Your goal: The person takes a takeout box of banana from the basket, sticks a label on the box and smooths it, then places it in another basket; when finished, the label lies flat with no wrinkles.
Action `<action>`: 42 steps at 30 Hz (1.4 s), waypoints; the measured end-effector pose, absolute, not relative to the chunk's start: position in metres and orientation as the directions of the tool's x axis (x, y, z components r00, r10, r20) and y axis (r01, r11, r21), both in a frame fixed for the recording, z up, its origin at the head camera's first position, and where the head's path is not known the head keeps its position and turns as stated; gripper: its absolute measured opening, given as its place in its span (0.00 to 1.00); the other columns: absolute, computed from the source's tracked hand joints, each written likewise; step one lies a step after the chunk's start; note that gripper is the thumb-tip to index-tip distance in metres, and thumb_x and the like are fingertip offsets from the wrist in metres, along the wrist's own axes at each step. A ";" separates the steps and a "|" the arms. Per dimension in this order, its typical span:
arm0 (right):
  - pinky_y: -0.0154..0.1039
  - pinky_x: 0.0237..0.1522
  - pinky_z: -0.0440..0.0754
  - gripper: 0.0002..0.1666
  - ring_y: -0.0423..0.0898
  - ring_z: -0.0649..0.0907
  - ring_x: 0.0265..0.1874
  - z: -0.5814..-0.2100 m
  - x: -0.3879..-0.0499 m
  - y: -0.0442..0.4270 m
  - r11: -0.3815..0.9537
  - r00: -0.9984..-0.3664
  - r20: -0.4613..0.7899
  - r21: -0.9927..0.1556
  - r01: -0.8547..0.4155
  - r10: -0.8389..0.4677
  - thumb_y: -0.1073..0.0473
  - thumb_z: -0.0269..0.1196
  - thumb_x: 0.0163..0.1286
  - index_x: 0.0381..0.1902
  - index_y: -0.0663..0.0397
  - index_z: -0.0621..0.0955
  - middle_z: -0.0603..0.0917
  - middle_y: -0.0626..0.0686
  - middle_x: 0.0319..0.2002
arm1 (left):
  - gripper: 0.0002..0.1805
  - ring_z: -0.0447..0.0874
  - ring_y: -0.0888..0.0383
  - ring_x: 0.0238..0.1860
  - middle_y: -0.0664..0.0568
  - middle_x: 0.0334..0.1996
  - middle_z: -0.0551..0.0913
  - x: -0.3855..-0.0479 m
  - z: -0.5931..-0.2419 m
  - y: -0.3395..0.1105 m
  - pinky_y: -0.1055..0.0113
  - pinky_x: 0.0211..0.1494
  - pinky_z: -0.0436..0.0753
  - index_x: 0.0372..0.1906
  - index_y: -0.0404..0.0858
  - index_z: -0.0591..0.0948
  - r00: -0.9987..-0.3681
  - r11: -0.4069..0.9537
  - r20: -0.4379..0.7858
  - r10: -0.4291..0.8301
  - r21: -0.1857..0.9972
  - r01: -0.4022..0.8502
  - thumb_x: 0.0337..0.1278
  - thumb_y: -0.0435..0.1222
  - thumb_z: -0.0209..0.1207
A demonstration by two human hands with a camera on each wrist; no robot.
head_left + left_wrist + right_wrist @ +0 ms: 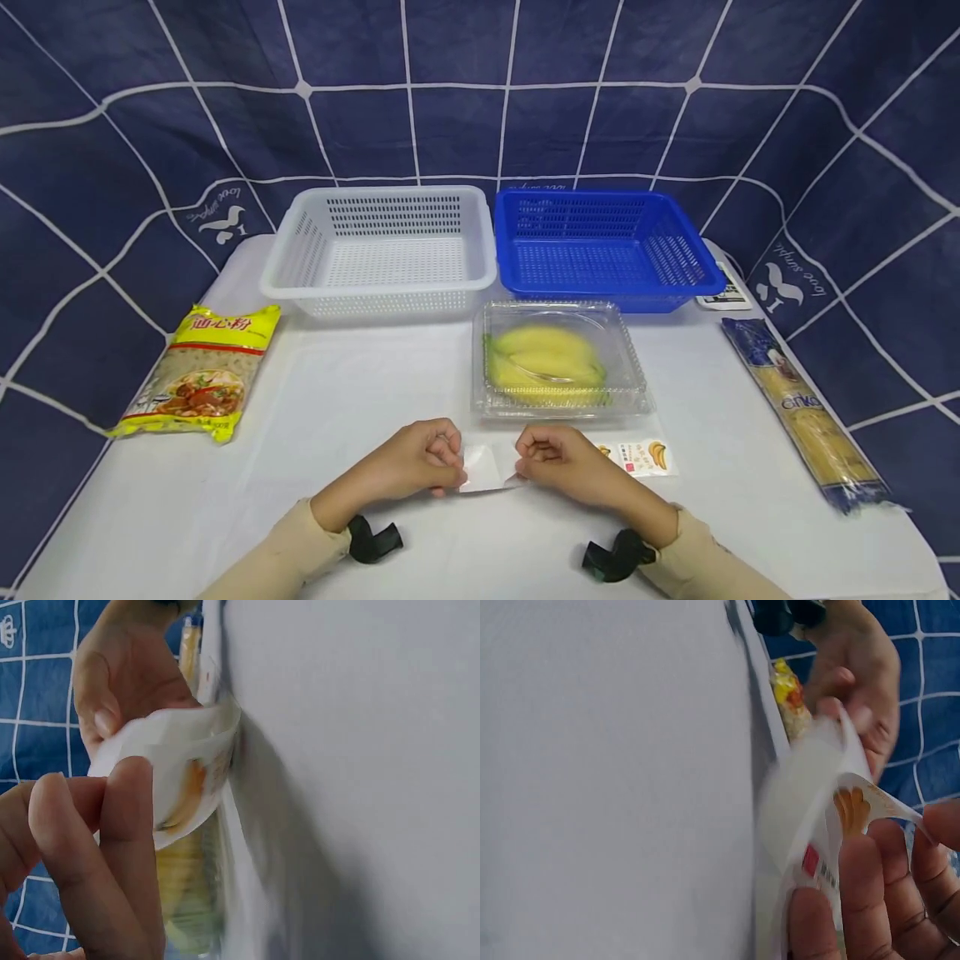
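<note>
Dark blue cloth with white grid lines (457, 129) surrounds a white tabletop (360, 375). Near its front edge, a small white label (482, 468) is stretched between a person's 2 hands, in front of a clear plastic box. The left hand (423, 458) pinches the label's left end between thumb and fingertips; the right hand (570, 467) pinches the opposite end the same way. Both wrist views show the label bent into a curve, with a banana picture printed on 1 face. Just right of the right hand, a printed strip (637, 457) with banana pictures lies on the table; whether it joins the label cannot be told.

Directly beyond the hands, the plastic box (525, 412) sits with its lid on, yellow bananas (546, 354) visible inside. Behind it, 2 perforated baskets stand side by side: a white basket (375, 293) on the left and a blue basket (615, 292) on the right. A black-and-white card (733, 293) lies beside the blue basket, partly hidden. At the far left is a yellow pasta bag (206, 367); at the far right, a long spaghetti packet (806, 408) lies at a slant.
</note>
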State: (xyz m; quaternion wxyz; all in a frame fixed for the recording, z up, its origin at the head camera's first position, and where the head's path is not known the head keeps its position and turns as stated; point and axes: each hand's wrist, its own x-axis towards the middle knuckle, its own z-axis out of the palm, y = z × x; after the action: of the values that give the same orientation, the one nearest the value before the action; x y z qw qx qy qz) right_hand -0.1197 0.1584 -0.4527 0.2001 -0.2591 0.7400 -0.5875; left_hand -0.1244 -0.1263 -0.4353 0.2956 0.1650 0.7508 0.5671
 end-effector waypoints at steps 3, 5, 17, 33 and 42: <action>0.29 0.39 0.86 0.06 0.38 0.87 0.34 -0.448 -0.119 0.169 0.127 -0.786 -0.002 -0.987 -0.097 -0.618 0.71 0.63 0.74 0.38 0.72 0.77 0.82 0.47 0.30 | 0.13 0.84 0.62 0.25 0.53 0.29 0.87 -0.124 -0.437 -0.132 0.73 0.31 0.84 0.42 0.34 0.76 -0.771 0.348 -0.267 0.578 0.935 -0.064 0.61 0.26 0.70; 0.32 0.41 0.89 0.07 0.39 0.89 0.36 -0.444 -0.118 0.176 0.078 -0.778 -0.017 -0.996 -0.042 -0.628 0.72 0.61 0.76 0.40 0.76 0.75 0.84 0.48 0.31 | 0.13 0.83 0.62 0.24 0.53 0.29 0.86 -0.124 -0.438 -0.134 0.72 0.30 0.83 0.43 0.34 0.77 -0.773 0.376 -0.275 0.571 0.925 -0.052 0.61 0.26 0.71; 0.43 0.46 0.92 0.06 0.47 0.93 0.45 -0.433 -0.118 0.198 -0.091 -0.751 0.075 -0.996 -0.020 -0.656 0.79 0.57 0.75 0.45 0.85 0.74 0.92 0.60 0.41 | 0.19 0.83 0.59 0.25 0.57 0.31 0.88 -0.122 -0.437 -0.139 0.66 0.32 0.83 0.53 0.33 0.79 -0.790 0.536 -0.277 0.546 0.841 0.076 0.62 0.33 0.73; 0.40 0.17 0.83 0.03 0.38 0.84 0.22 -0.418 -0.127 0.212 -0.056 -0.820 0.252 -0.964 -0.261 -0.514 0.76 0.63 0.75 0.41 0.74 0.78 0.87 0.43 0.31 | 0.25 0.87 0.43 0.58 0.44 0.55 0.89 -0.168 -0.426 -0.148 0.46 0.63 0.84 0.72 0.32 0.75 -0.901 0.465 -0.079 0.426 0.874 0.143 0.78 0.38 0.63; 0.40 0.31 0.90 0.20 0.41 0.89 0.32 -0.406 -0.136 0.223 -0.046 -0.853 0.243 -0.967 -0.251 -0.463 0.78 0.61 0.75 0.62 0.63 0.77 0.84 0.49 0.43 | 0.47 0.70 0.29 0.75 0.27 0.81 0.59 -0.202 -0.431 -0.134 0.46 0.66 0.85 0.89 0.41 0.48 -0.886 0.162 -0.095 0.455 0.987 -0.023 0.78 0.38 0.61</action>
State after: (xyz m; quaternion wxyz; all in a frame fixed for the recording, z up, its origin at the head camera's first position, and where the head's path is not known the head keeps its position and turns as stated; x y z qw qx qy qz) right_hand -0.1362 0.2230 -0.4064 0.0785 -0.2599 0.6860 -0.6750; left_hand -0.2016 -0.1339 -0.4306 0.1892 0.1464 0.7382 0.6307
